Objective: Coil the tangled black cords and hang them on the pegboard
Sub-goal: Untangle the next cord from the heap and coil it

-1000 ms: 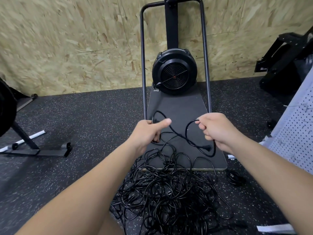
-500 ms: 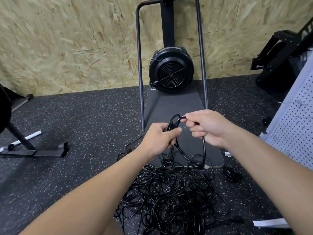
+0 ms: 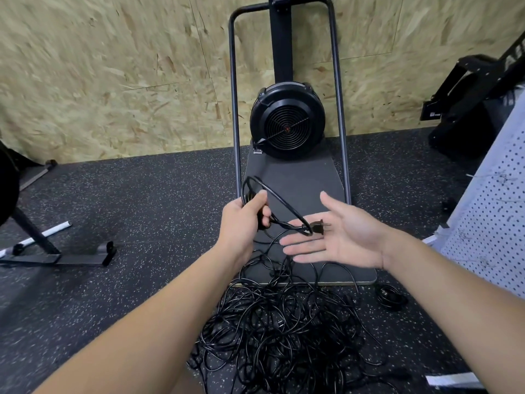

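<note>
Head view. The left hand (image 3: 241, 223) grips a few loops of black cord (image 3: 279, 207) above the grey base plate (image 3: 306, 177); the cord's two-pin plug (image 3: 319, 225) hangs just over the fingers of the right hand (image 3: 338, 237), which lies palm-up, fingers straight, holding nothing. The tangled cords (image 3: 284, 331) lie heaped on the speckled floor (image 3: 142, 209) below both hands. The white pegboard (image 3: 494, 211) stands at right

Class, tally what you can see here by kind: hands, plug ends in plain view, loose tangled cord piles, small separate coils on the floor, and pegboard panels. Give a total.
Hands: 2, the left hand and the right hand
Plug: 1
Tangled pile: 1
Small coil: 1
Pegboard: 1
Total: 6
</note>
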A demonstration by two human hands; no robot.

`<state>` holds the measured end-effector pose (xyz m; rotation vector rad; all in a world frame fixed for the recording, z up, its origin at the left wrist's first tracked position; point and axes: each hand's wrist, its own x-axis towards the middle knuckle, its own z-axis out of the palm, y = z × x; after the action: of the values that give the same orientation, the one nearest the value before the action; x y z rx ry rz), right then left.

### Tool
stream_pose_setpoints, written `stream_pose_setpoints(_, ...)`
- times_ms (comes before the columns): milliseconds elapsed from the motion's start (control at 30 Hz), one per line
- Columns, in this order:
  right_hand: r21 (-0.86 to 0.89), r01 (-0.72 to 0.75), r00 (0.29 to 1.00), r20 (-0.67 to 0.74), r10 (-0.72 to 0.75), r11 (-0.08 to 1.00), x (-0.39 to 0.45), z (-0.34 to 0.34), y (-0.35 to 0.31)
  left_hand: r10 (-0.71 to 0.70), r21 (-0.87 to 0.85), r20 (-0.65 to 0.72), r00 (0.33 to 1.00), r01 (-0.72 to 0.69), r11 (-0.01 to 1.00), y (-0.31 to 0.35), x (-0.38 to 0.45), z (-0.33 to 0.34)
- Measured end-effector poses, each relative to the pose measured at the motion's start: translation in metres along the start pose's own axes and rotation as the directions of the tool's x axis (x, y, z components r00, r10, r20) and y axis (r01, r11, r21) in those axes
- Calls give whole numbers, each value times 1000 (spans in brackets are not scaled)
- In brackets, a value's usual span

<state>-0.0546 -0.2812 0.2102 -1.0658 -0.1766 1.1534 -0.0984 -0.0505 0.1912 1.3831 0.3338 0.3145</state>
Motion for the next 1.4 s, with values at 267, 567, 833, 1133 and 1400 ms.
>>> stream_pose_setpoints(267,323,173,982,11,-187,930,13,7,4,87,46,42,995,-89,995,5,7,-15)
stream_pose_setpoints(567,-14,214,975,65,-212,977,5,11,0,145,145,145,979,-166,975,16,8,-29)
stream_pose_setpoints(833,-590,35,915,-306,-263,807,26,-4,18,180,289,217,959,-239,927,14,-5,-20)
stream_pose_setpoints(1133,-734,11,854,-347,-388,679,19,-10,15,143,327,224,964,-212,921,12,-2,-22)
stream_pose_setpoints(1400,-720,159,867,-226,-445,675,-5,31,-12,13,485,119,993,-70,872,-2,9,-23)
